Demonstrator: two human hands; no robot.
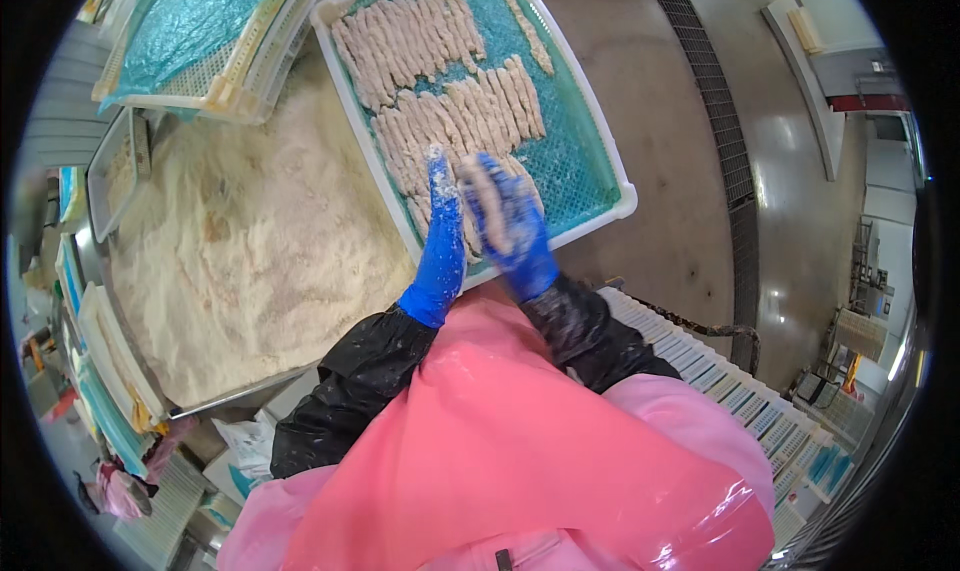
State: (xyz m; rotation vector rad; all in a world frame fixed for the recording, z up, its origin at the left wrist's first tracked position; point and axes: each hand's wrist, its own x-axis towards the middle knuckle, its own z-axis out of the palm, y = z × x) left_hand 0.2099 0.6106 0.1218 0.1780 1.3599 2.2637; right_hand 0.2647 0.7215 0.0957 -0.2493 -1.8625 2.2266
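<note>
We hold our left hand (438,241) straight, with the fingers together and pointing away from us, its palm turned toward our right hand (520,233). Between the two palms a narrow gap is seen, and along the inner side of the right hand lies one floury strip (486,199); because this hand is blurred, we cannot tell whether its fingers close around the strip. Both hands wear blue gloves, whitened with powder, and black sleeves (365,376) cover our forearms. Under and ahead of the hands is a white tray (625,203) with a teal mat (580,161). On it, ahead of the hands, we see a far row of strips (405,41) and a nearer row of strips (495,106), lying side by side; a single strip (522,21) lies apart, ahead and to the right. To the left of the hands spreads a wide layer of pale powder (260,261), and beyond it, ahead and left, stand stacked crates (245,81) with a teal plastic sheet (195,26).
</note>
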